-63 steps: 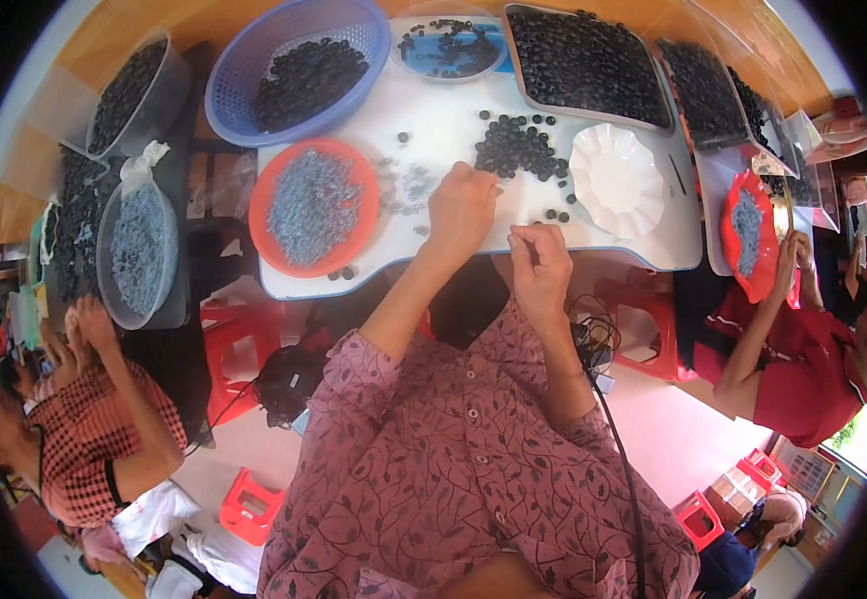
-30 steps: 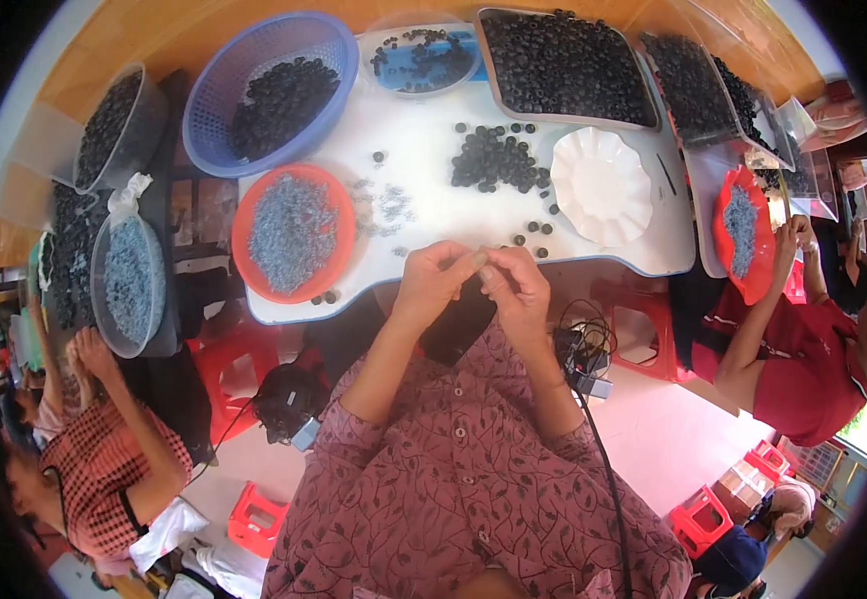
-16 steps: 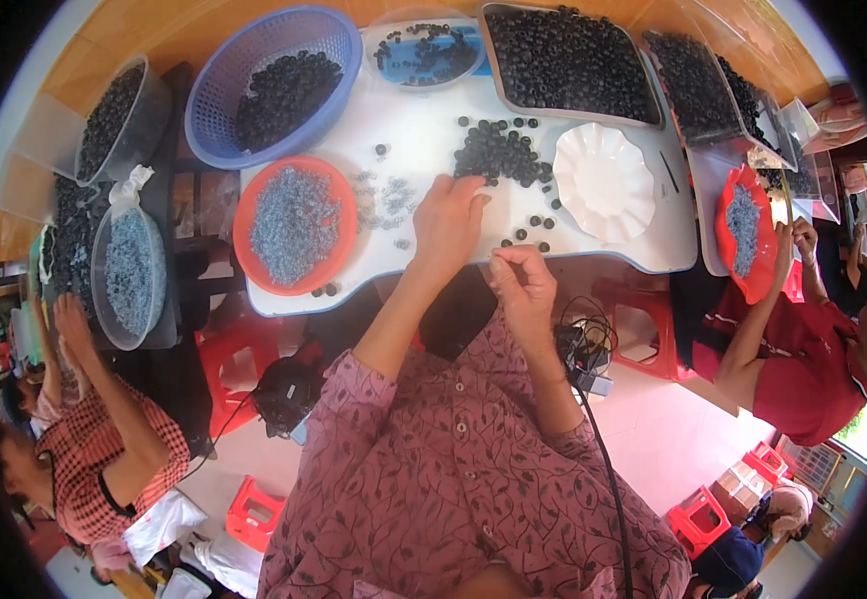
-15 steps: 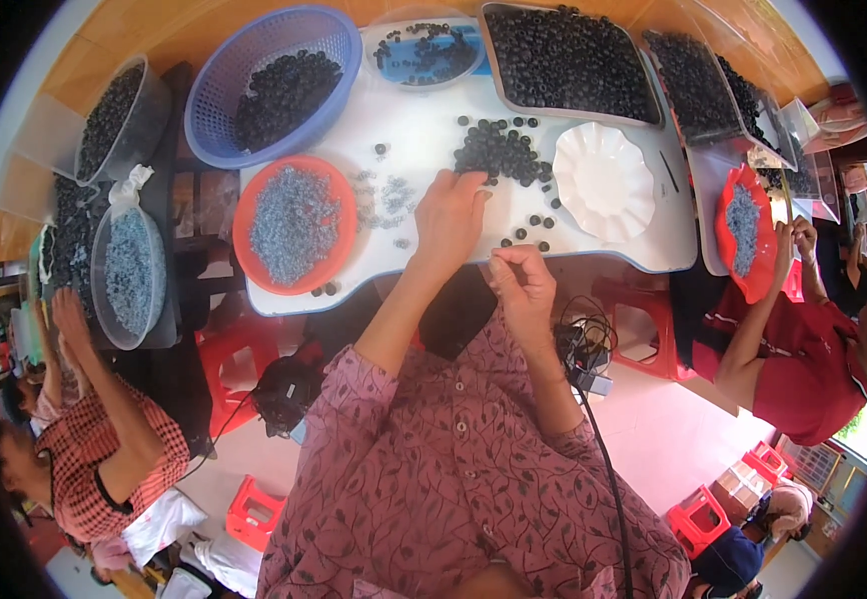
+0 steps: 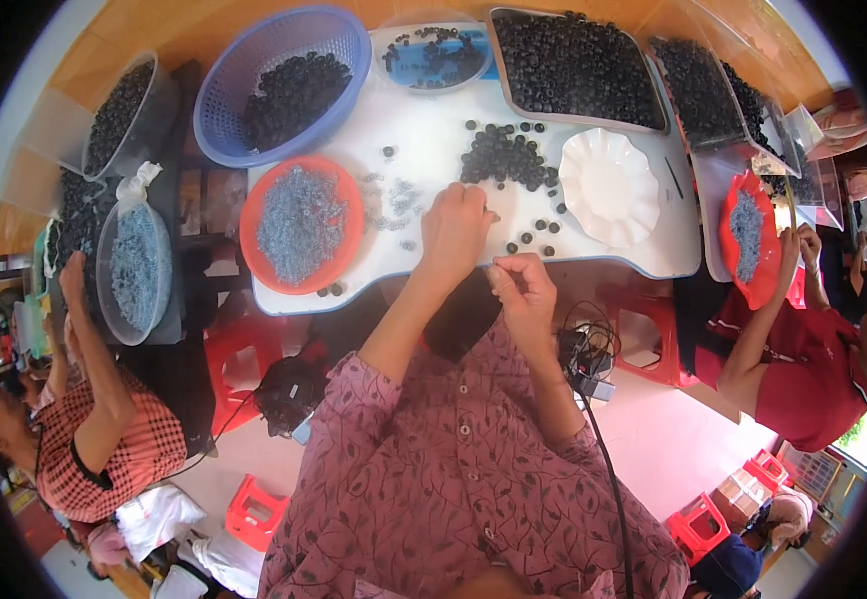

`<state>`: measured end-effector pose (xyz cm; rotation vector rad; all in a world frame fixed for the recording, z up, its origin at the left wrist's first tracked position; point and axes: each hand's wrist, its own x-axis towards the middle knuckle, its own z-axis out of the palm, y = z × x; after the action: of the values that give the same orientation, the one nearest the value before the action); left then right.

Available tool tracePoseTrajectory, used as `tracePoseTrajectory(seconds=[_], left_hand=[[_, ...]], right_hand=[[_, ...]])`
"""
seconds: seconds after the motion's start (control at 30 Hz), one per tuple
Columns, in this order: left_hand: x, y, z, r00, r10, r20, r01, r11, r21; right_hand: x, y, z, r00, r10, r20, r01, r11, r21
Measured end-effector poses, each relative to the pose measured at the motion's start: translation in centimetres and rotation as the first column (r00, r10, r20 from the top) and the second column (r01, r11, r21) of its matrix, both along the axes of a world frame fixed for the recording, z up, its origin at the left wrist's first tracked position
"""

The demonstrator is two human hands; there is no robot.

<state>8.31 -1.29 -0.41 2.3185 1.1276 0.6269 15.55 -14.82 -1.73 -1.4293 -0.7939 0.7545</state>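
My left hand [image 5: 456, 230] is over the white table [image 5: 414, 172], its fingers curled together just on the near side of a pile of small black ring-shaped parts [image 5: 505, 160]. Whatever those fingers hold is hidden. At the table's front edge my right hand [image 5: 526, 299] has thumb and forefinger pinched together; anything between them is too small to name. Several loose black parts [image 5: 526, 239] lie between the right hand and a white scalloped plate [image 5: 608, 188]. Small clear pieces [image 5: 394, 205] are scattered left of my left hand, beside an orange-red bowl [image 5: 356, 228] of bluish translucent pieces.
A blue-purple basket [image 5: 216, 110], a clear tub [image 5: 433, 88] and a tray [image 5: 505, 85], all with black parts, line the far side. A thin black stick [image 5: 675, 178] lies right of the plate. A dark cable [image 5: 603, 459] runs along my right side. People work at both sides.
My left hand has drawn back from the black pile toward me. My right hand keeps its pinch at the table edge. The view has shifted slightly; the person at left has lowered their arms.
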Motion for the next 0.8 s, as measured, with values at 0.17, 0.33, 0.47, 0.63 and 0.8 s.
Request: tracePoseTrajectory(seconds=[0.17, 0.33, 0.47, 0.63, 0.8], left_hand=[[-1.4, -1.0, -0.9, 0.992, 0.007, 0.13, -0.012, 0.999, 0.035], [-3.8, -1.9, -1.0, 0.772, 0.378, 0.511, 0.179, 0.642, -0.746], [-5.6, -3.0, -1.0, 0.473, 0.596, 0.649, 0.527, 0.399, -0.75], [-6.6, -5.2, -1.5, 0.405, 0.655, 0.637, 0.603, 0.333, -0.725], [-7.1, -6.6, -2.0, 0.299, 0.749, 0.592, 0.756, 0.193, -0.625]], right_hand=[[-0.4, -0.1, 0.5, 1.0, 0.013, 0.015, -0.013, 1.0, -0.004], [-0.4, 0.0, 0.6, 1.0, 0.015, 0.014, -0.014, 0.999, -0.035], [-0.7, 0.1, 0.9, 1.0, 0.017, -0.007, -0.017, 0.999, -0.041], [-1.1, 0.2, 2.2, 0.973, 0.064, -0.22, -0.066, 0.998, 0.002], [-1.5, 0.1, 2.3, 0.956, 0.071, -0.283, -0.061, 0.997, 0.046]])
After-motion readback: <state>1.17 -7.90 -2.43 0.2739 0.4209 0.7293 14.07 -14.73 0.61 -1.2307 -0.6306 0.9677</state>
